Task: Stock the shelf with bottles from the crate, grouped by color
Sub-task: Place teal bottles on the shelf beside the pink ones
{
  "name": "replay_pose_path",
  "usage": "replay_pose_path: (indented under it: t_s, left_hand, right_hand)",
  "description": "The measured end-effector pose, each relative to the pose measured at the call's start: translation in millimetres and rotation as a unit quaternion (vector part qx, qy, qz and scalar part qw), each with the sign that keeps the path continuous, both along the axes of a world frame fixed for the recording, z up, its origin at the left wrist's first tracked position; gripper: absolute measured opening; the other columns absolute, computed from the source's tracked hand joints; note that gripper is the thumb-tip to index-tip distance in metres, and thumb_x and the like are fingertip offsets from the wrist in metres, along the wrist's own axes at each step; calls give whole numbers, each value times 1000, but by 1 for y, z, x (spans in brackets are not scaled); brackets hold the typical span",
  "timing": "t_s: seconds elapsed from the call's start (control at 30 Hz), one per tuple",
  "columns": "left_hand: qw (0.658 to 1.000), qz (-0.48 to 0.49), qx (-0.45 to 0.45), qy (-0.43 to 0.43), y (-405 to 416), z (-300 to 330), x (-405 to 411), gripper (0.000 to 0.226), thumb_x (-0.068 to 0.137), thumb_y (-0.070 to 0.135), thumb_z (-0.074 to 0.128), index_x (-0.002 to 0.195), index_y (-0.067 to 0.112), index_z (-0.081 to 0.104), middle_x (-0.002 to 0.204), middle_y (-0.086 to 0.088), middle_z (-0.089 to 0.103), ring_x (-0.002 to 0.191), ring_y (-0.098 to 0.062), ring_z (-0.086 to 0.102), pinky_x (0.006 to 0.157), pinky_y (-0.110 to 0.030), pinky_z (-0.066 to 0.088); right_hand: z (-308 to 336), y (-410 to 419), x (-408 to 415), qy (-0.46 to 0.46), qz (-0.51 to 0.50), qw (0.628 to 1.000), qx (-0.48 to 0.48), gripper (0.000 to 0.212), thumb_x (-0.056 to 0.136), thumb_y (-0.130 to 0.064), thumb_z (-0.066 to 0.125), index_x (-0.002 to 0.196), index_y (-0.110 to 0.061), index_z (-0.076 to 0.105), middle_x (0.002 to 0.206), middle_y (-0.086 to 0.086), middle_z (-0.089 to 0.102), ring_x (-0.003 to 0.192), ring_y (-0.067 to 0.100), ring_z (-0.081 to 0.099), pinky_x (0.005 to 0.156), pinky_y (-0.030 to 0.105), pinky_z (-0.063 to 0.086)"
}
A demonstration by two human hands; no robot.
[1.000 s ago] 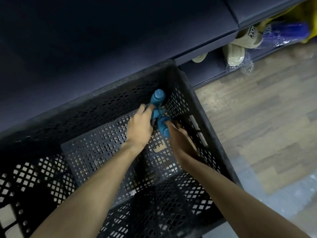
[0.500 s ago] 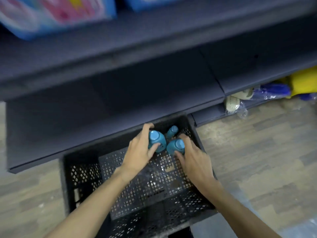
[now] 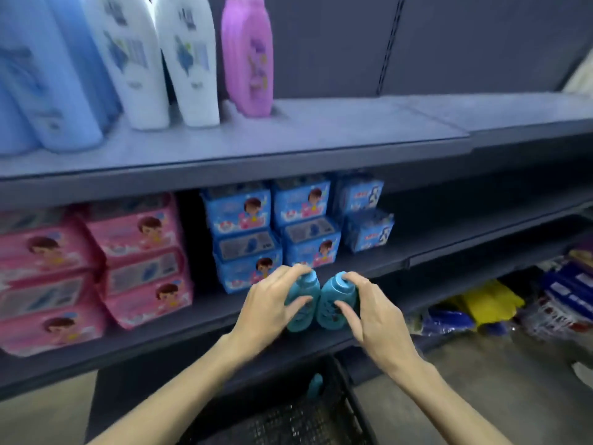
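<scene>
Head view, frame centre: left hand (image 3: 269, 303) and right hand (image 3: 372, 311) each clasp an upright teal bottle — left bottle (image 3: 305, 303) touching right bottle (image 3: 335, 301) — with the open shelf (image 3: 353, 130) space above.

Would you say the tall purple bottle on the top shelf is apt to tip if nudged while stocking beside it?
Probably. The purple bottle stands upright, tall and narrow for its base, with bare top shelf to its right, so nothing would stop it. Its smooth plastic may slide first. How full it is cannot be seen.

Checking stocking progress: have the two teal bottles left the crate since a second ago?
Yes. The teal bottles are up out of the crate, one in each hand, level with the shelf of blue packs.
</scene>
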State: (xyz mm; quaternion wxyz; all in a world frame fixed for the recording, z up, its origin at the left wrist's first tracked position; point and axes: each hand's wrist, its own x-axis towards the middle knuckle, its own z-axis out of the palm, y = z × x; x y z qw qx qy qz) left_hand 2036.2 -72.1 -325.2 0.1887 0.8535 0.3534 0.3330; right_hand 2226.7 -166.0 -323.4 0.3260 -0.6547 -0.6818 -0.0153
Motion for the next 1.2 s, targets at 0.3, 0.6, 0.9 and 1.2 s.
replay_pose_path:
  t_s: [0.3,0.6,0.9,1.2]
  left_hand:
    - [995,-14,73,-70,4,196,-34,43,78,28,78,113,39,56,100,14,66,76,-6,66,75,-31,56]
    - [982,34,133,-126,9,309,-27,39,79,25,79,112,30,59,93,10,65,71,-8,65,71,-27,56]
    - [981,111,118,-102,52,327,17,35,80,23,77,108,31,57,93,6,64,74,-14,63,71,-32,58]
    - [978,145,115,-99,99,331,72,37,81,22,74,110,31,54,91,20,59,83,-11,64,81,-42,57]
  right_hand:
    - [180,14,-19,72,73,991,81,46,95,-26,59,133,-39,36,116,-15,58,99,12,62,86,43,53]
    - [297,41,-3,86,122,980,130,42,97,-21,55,131,-39,36,101,-8,61,72,14,58,72,30,48]
    - [321,98,58,95,143,982,73,41,98,-24,52,127,-47,33,100,13,63,93,28,63,82,48,54]
    - [329,146,120,105,162,981,35,39,100,-22,48,130,-42,33,100,5,62,95,21,63,83,41,54]
